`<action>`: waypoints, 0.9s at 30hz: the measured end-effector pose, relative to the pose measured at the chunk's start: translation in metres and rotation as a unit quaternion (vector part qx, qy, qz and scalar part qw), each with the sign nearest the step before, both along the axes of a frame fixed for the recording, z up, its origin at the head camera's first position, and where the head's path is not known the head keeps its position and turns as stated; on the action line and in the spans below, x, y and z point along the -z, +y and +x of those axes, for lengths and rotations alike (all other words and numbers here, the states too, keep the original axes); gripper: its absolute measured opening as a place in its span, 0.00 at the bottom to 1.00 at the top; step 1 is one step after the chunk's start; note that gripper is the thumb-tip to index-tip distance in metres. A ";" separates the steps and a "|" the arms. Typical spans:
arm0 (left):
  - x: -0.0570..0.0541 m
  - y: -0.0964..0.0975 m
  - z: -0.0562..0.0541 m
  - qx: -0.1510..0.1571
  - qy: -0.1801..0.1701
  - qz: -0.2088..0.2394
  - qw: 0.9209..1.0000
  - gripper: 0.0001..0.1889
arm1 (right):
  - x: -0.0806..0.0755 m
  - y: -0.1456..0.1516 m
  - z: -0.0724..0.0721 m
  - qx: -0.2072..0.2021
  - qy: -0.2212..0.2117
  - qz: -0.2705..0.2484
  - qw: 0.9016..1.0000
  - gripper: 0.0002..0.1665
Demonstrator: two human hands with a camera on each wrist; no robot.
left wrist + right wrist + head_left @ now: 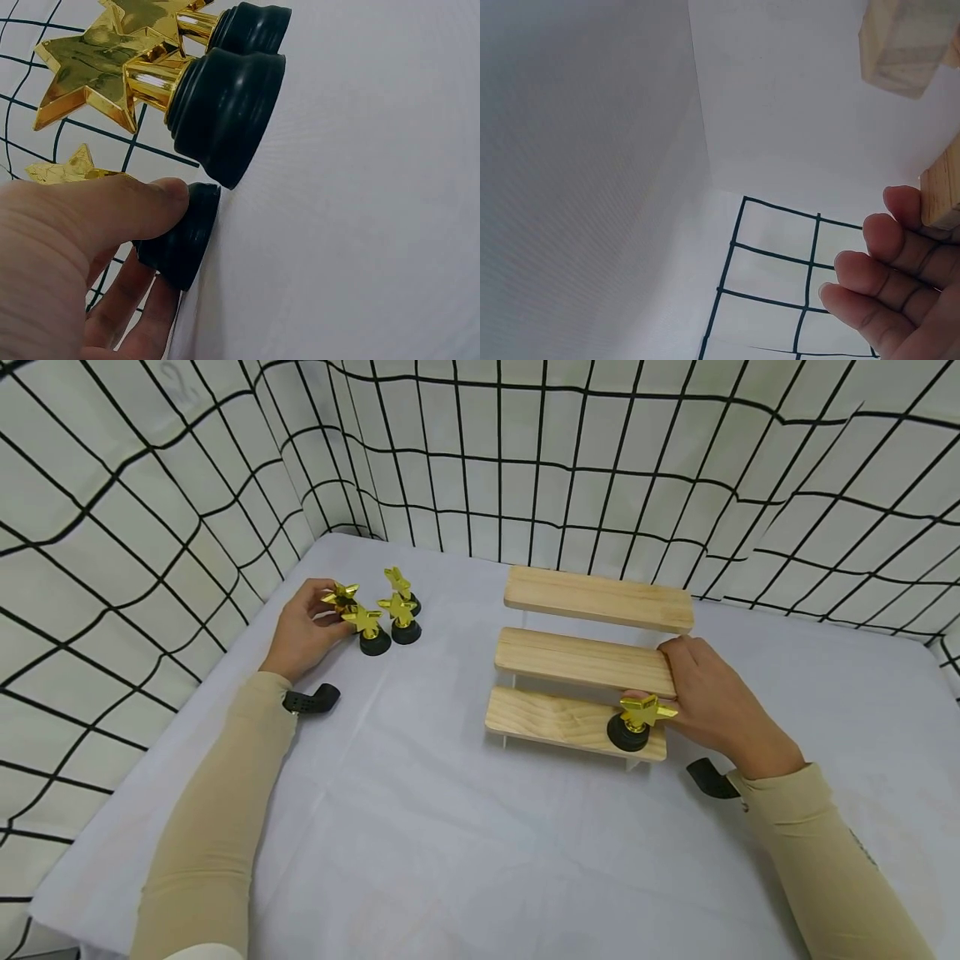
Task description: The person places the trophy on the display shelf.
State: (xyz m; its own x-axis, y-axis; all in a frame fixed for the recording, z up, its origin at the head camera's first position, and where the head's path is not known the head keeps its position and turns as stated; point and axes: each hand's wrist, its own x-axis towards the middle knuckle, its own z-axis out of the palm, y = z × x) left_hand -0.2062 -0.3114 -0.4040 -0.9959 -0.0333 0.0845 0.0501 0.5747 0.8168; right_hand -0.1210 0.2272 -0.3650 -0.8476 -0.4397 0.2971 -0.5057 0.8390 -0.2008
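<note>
Upper left of frame: left hand (302,628) pinches gold star trophy (342,594) by black base (185,241) | Right of centre: right hand (722,706) at right end of middle shelf (581,658), cannot tell if gripping | Lower shelf (546,717): second trophy (628,734) standing

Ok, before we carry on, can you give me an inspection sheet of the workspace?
Surface: white cloth, lightly creased.
Job's things: three-tier wooden stand; one gold star trophy on black base upright at the lowest tier's right end; four similar trophies grouped to the left, one in hand.
Clutter: nothing seen.
Grippers: left hand pinches one trophy by its base, lifted or not unclear; right hand is at the middle tier's right end, grip unclear.
Cables: nothing seen.
Surroundings: black grid against white, behind and to the left.
</note>
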 end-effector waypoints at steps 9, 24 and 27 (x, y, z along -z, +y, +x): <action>0.000 -0.001 0.000 -0.002 0.015 0.004 1.000 0.33 | -0.002 -0.001 0.001 0.015 -0.033 0.005 0.999 0.38; -0.006 -0.002 0.001 -0.012 0.017 -0.001 1.000 0.33 | -0.002 -0.001 0.000 0.012 -0.036 0.008 0.999 0.38; -0.010 -0.003 -0.001 -0.013 0.024 0.001 1.000 0.33 | -0.002 -0.001 0.000 0.008 -0.026 0.008 1.000 0.38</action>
